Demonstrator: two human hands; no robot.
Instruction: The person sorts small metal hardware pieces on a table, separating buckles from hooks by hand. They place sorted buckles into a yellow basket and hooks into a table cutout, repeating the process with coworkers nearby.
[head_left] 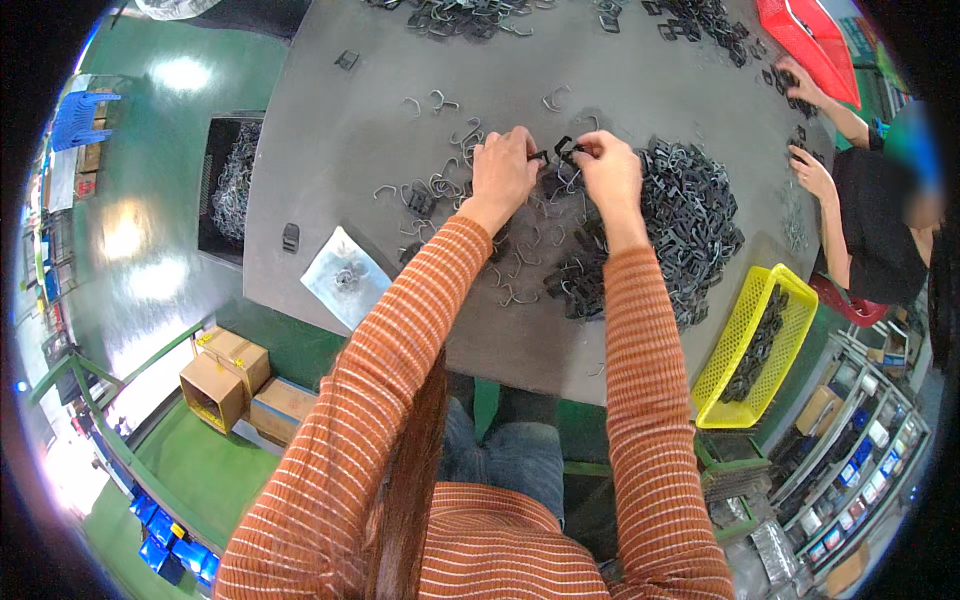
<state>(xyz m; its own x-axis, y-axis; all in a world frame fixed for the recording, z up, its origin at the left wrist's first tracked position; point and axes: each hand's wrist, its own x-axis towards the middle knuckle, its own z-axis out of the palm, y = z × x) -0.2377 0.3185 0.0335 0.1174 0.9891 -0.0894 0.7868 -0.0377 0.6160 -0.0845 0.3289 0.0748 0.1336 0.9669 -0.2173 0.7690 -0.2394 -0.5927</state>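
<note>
My left hand (502, 167) pinches a small black plastic buckle piece (541, 156) over the grey table (640, 100). Just to its right, my right hand (607, 165) grips another black buckle part (565, 148) with a bent wire clip; the two parts almost meet between my hands. Loose metal wire clips (452, 180) lie scattered under and left of my hands. A big heap of black buckle parts (690, 215) sits right of my right hand. Both forearms wear orange striped sleeves.
A yellow basket (745, 335) holding dark parts hangs at the table's right front edge. A co-worker's hands (812, 170) handle parts at the far right near a red basket (810, 35). A metal sheet (345, 275) lies at front left. Cardboard boxes (235, 380) sit on the green floor.
</note>
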